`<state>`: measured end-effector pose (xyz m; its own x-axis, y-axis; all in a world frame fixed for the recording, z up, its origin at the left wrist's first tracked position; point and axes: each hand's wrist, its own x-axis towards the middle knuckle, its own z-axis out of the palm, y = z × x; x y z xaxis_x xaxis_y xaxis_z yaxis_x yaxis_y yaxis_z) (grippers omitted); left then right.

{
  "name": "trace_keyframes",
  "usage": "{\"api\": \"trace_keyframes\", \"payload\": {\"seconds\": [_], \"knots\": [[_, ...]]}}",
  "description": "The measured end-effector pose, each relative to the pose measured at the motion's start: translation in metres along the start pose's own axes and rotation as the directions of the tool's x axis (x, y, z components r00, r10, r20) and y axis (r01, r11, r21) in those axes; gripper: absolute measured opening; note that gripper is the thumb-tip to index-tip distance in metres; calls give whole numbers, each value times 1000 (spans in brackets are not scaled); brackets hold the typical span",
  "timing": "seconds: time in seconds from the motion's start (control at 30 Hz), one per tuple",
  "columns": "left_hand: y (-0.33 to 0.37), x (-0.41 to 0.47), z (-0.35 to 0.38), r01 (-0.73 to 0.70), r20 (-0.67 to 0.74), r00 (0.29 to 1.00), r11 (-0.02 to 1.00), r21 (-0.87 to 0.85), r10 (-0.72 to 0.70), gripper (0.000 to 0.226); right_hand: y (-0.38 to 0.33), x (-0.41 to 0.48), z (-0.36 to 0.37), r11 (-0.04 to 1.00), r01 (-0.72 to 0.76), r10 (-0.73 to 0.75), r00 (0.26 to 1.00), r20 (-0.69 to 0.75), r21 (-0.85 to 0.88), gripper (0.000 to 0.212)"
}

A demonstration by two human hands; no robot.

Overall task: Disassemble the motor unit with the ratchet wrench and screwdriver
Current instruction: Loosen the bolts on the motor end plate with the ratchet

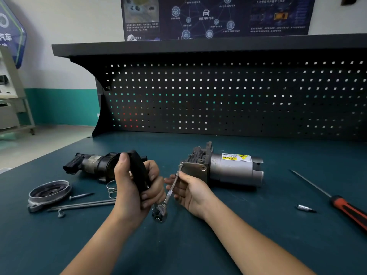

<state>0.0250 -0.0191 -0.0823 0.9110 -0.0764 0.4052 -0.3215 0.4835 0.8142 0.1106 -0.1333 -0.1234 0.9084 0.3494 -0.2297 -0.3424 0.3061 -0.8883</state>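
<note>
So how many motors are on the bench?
2: a black motor at left, a silver motor with a warning label at right.

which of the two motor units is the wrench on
The silver unit with the yellow warning label: the ratchet wrench tip meets its end plate. The black unit lies further left.

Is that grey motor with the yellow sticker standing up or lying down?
Lying down. The grey motor rests on its side on the bench, its round body running sideways, with the yellow sticker facing up.
</note>
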Motion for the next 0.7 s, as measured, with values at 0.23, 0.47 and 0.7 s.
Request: {"api": "trace_keyframes", "payload": {"seconds": [0.23, 0.47, 0.7], "knots": [[-3, -1, 3, -28, 10, 1000, 999, 31, 28, 70, 0, 2, -3, 999, 6, -6, 1000, 0, -45, 29], [-13, -3, 5, -117, 174, 984, 895, 431, 45, 51, -1, 7, -2, 992, 44, -50, 998, -45, -115, 29], [-33, -13, 8, -324, 397, 918, 564, 760, -8, 39, 1, 11, -1, 995, 37, -44, 997, -68, -93, 27]]}}
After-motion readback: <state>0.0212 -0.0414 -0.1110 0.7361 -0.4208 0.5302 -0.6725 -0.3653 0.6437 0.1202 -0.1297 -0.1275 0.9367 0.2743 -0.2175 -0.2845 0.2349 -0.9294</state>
